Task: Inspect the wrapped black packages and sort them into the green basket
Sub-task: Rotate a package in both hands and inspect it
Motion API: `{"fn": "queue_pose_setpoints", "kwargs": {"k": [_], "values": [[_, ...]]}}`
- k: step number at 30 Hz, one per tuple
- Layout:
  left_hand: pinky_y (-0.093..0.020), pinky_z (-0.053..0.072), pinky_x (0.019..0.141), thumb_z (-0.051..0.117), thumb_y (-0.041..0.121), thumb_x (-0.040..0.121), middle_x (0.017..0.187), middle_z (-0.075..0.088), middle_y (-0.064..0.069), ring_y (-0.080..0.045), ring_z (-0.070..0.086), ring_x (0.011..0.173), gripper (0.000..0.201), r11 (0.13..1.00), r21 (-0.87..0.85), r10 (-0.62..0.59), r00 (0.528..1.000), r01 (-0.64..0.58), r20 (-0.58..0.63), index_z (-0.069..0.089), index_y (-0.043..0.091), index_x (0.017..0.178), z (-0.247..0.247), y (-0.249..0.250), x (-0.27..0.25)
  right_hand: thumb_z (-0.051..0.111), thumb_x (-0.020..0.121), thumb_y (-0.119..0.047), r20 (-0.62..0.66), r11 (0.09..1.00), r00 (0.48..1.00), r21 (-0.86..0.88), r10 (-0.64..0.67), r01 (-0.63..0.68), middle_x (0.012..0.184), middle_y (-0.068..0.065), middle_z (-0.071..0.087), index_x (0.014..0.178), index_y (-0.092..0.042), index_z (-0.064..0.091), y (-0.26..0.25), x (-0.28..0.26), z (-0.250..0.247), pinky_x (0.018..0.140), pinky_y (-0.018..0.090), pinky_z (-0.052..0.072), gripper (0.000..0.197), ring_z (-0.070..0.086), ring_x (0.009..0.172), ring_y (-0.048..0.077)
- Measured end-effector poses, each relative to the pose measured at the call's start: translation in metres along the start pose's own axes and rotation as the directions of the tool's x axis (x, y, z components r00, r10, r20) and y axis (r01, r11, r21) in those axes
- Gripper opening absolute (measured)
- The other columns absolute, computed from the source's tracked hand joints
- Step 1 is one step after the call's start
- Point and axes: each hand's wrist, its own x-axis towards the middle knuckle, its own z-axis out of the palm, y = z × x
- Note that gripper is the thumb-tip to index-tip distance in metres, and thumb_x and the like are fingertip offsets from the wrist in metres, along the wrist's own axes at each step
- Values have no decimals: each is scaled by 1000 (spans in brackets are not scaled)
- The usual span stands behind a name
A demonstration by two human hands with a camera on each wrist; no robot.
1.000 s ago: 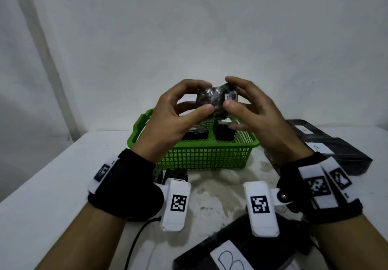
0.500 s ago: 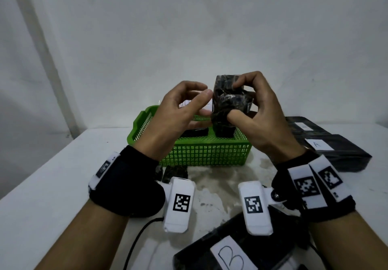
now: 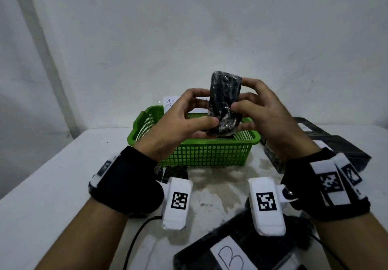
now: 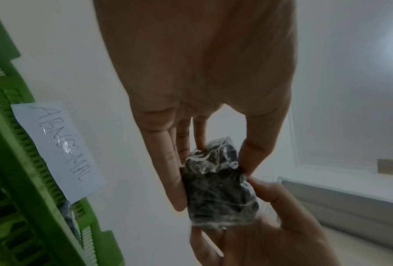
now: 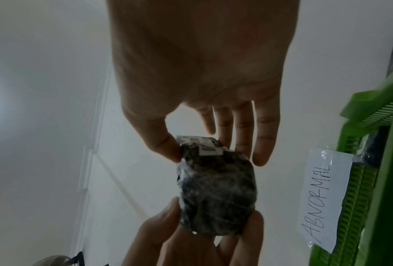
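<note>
Package (image 3: pixel 224 101) turned upright above basket (image 3: pixel 201 154).

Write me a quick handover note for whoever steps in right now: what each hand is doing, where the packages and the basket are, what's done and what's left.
Left hand: pinches the lower end of the wrapped black package, thumb in front.
Right hand: grips the same package from the right, fingers higher up.
The package is held upright, above the green basket, under inspection.
The basket stands on the white table and carries a paper label reading ABNORMAL. At least one dark wrapped package already lies inside.
Left: finish checking this package and sort it. More black packages lie on the table to the right; one near the front is labelled B.
</note>
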Motion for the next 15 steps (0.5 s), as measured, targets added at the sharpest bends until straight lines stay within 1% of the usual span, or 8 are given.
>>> {"fn": "queue_pose_setpoints", "kwargs": {"k": [2,4,5,7,9,12,14,15], "values": [[-36,61,80,70,2,88,125,60,-2,-21,74,95,53,998,69,5,1000,-7,21,48,19,132,0,0,-1,65,73,-29,-34,996,999,-84,-26,23,107,2,69,132,-27,53,1,-2,3,66,35,60,60,72,82,10],[-39,61,83,68,2,89,130,59,-2,-26,74,95,53,992,122,9,999,-14,36,46,20,134,-1,-1,-1,64,72,-32,-74,983,994,-172,-77,63,106,-1,70,127,-28,55,2,-3,7,61,28,55,56,70,71,6],[-41,61,84,69,4,89,130,60,-2,-27,73,96,53,992,128,6,999,-11,42,46,20,134,0,-1,-1,65,72,-33,-94,973,990,-214,-105,83,105,-1,71,125,-28,55,3,-4,8,60,29,55,54,69,66,6],[-43,61,85,71,15,88,127,63,-1,-25,73,99,51,994,112,-3,999,-2,44,46,20,132,1,-1,-1,65,70,-33,-119,955,982,-275,-150,112,101,-2,72,121,-28,55,4,-4,9,60,35,58,53,66,60,8],[-43,61,83,71,22,88,119,67,0,-20,73,99,47,994,106,3,1000,-4,13,48,18,130,2,-2,0,65,69,-31,-122,949,978,-288,-171,130,99,-1,73,120,-28,55,5,-5,9,59,36,59,52,66,58,8],[-42,61,79,68,13,92,110,68,2,-17,73,91,41,990,135,53,998,-47,-42,50,18,129,0,-4,1,66,71,-26,-81,955,980,-254,-182,156,103,0,73,123,-28,55,3,-7,9,61,34,58,52,66,60,6],[-45,61,79,70,11,89,109,67,1,-18,72,88,46,987,138,93,994,-84,-58,51,21,130,-3,-5,2,68,75,-26,-43,971,987,-189,-157,146,112,-1,72,128,-28,54,2,-7,7,65,31,59,55,69,70,8],[-45,61,79,70,10,87,111,66,0,-18,72,87,49,985,135,113,992,-104,-62,51,22,130,-4,-5,3,69,77,-28,-22,984,992,-130,-126,122,116,-1,71,131,-28,54,0,-7,6,67,27,58,56,71,79,9]]}}
